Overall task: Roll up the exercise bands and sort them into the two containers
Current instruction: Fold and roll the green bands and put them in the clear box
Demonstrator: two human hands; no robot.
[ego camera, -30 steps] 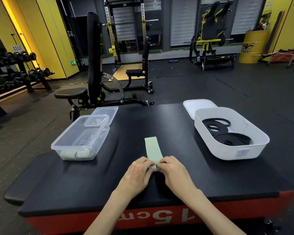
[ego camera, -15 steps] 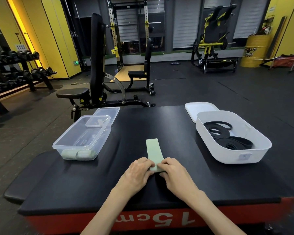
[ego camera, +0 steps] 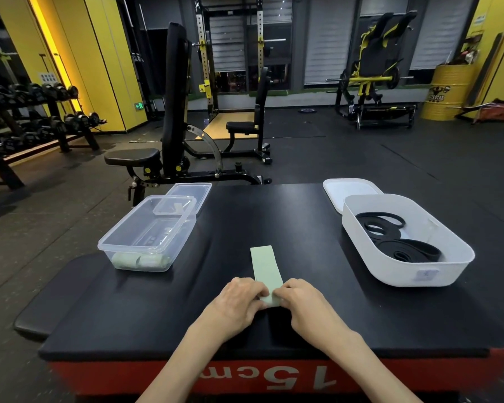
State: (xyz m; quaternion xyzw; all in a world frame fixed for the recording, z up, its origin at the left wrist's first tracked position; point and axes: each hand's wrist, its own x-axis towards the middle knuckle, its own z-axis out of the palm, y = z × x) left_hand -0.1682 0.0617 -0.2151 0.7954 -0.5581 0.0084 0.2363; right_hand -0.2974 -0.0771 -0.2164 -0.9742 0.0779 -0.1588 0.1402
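A pale green exercise band (ego camera: 266,266) lies flat on the black counter (ego camera: 274,216) — matte, straight-edged. Left hand (ego camera: 235,306) and right hand (ego camera: 306,305) pinch its near end, which their fingers hide.

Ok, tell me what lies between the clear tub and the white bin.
In the head view, only the green band, flat on the black pad, with both hands rolling its near end.
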